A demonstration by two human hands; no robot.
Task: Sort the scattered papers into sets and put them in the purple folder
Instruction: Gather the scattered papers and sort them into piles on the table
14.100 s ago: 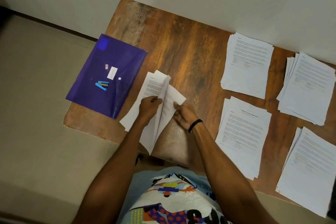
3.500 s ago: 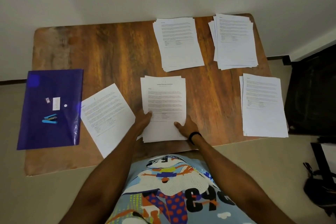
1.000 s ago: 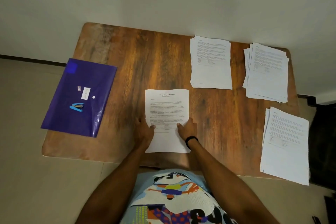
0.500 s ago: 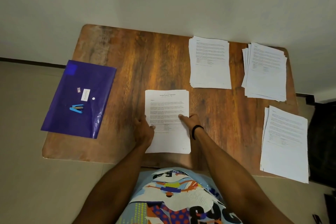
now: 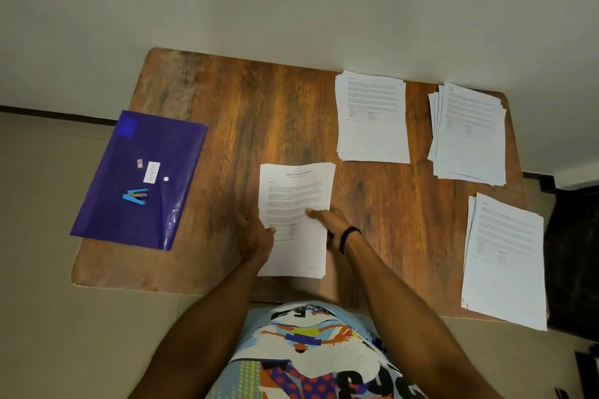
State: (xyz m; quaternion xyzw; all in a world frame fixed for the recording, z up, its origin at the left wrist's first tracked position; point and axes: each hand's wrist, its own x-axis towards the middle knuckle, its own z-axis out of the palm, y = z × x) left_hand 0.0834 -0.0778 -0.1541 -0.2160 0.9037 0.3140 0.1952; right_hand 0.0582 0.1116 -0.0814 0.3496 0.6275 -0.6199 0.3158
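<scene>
The left hand (image 5: 254, 236) and right hand (image 5: 329, 220) had just gripped the stack (image 5: 296, 191) by its edges and tilted it up, probably bound for the purple folder (image 5: 162, 146).

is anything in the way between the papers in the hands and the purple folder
Nothing visible does: only bare table separates the paper stack, held by left hand and right hand, from the purple folder. A blue stapler shows on the folder.
</scene>
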